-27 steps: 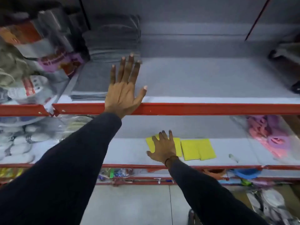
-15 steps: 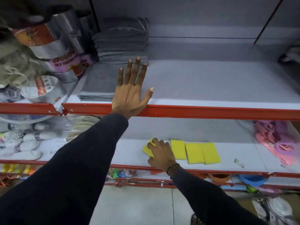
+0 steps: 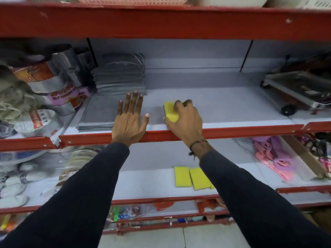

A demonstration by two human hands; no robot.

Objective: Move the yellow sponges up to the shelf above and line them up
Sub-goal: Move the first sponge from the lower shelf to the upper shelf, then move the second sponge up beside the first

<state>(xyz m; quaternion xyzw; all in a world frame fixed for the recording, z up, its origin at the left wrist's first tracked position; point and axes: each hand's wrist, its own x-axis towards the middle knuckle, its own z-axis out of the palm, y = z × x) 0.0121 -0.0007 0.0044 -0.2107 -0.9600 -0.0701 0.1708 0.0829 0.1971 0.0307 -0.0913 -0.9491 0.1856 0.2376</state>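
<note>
My right hand (image 3: 186, 120) grips a yellow sponge (image 3: 170, 111) and holds it over the front of the upper shelf (image 3: 232, 111), just behind its red rail. Whether the sponge touches the shelf I cannot tell. My left hand (image 3: 129, 119) lies flat and open on the same shelf's front edge, a little left of the sponge. On the lower shelf (image 3: 143, 181) two yellow sponges (image 3: 181, 176) (image 3: 199, 179) lie side by side; the edge of a third peeks out from under my right sleeve.
A stack of grey cloths (image 3: 120, 77) and flat grey mats (image 3: 96, 115) fill the upper shelf's left part, with tape rolls (image 3: 59, 81) beyond. A metal wheeled trolley (image 3: 297, 90) sits at the right. Pink and purple items (image 3: 274, 158) lie right on the lower shelf.
My right hand has lifted one yellow sponge from the lower shelf up to the upper shelf. The left hand stays flat on the upper shelf edge. The camera has tilted upward.
</note>
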